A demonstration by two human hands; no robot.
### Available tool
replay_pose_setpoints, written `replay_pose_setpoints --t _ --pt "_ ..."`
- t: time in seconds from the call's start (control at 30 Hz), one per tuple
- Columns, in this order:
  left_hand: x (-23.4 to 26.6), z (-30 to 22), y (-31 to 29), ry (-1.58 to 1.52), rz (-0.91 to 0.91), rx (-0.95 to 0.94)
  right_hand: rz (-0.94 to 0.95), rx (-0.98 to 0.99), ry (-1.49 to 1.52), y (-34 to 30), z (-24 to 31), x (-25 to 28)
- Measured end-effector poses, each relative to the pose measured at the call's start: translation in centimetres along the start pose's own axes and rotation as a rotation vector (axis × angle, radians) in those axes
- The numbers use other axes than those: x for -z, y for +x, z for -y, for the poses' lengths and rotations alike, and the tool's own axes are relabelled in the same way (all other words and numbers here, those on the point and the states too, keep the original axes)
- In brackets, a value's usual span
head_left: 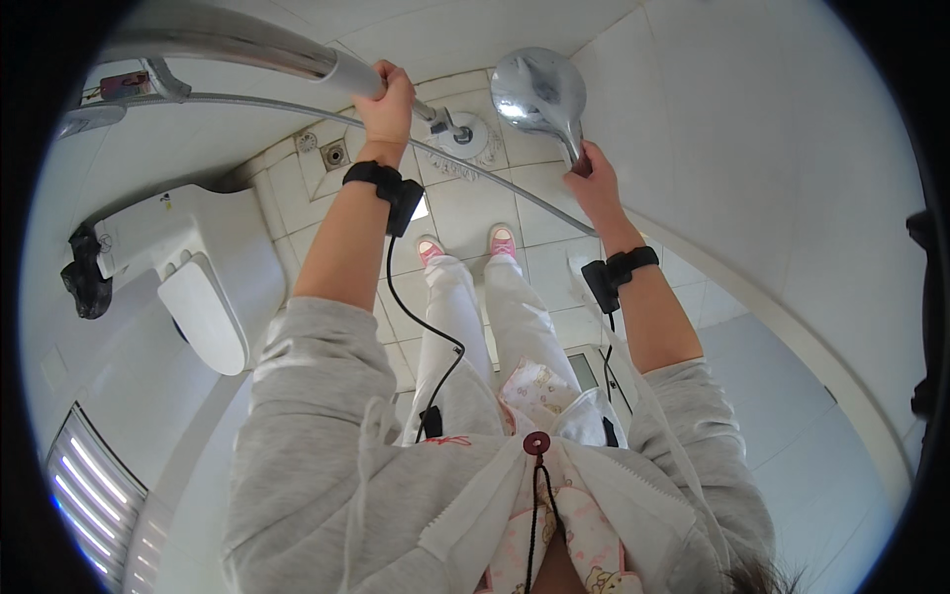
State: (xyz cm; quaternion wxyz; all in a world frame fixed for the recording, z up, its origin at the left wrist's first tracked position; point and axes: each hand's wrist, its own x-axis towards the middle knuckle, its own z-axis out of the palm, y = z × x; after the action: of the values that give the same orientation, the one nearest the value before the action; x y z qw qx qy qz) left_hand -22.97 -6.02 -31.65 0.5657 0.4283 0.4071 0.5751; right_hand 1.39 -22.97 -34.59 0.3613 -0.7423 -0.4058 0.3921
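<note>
My left hand [389, 111] is closed around the mop's metal handle [297, 54], just below a pale grey sleeve. The handle slants down to a round white mop head [462, 137], whose stringy fringe rests on the floor tiles. In my right hand [597, 193] is a chrome shower head [539, 91], gripped by its narrow neck. Its face cannot be seen; the shiny rounded side shows. A silvery shower hose [495, 180] crosses under my left wrist and runs toward my right hand.
A white toilet [213, 297] with a black bag [87, 275] stands on the left. Floor drains [336, 153] lie near the far left corner. Walls rise close ahead and on the right, where a pale raised edge [782, 322] curves past. Black cables hang from both wrist straps.
</note>
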Motion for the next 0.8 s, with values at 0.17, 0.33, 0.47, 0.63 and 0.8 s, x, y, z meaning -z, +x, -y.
replay_pose_setpoints --t 0.17,0.33,0.47,0.63,0.8 --pt "-0.9 -1.0 -1.3 0.12 -0.004 0.05 0.008 -0.03 0.005 -0.7 0.7 0.4" --pt "-3.4 -2.2 -1.5 0.066 -0.057 0.097 0.003 0.001 -0.002 -1.1 1.0 0.5" --pt "-5.7 -3.6 -1.5 0.052 -0.044 0.054 0.005 -0.005 0.01 -1.4 1.1 0.8" --pt "-8.6 -5.1 -2.5 -0.069 -0.077 0.079 0.0 -0.002 0.042 -1.8 0.6 1.5" --pt "-9.8 -3.9 -3.2 -0.091 -0.091 0.081 0.001 -0.026 0.038 -2.1 -0.1 2.0"
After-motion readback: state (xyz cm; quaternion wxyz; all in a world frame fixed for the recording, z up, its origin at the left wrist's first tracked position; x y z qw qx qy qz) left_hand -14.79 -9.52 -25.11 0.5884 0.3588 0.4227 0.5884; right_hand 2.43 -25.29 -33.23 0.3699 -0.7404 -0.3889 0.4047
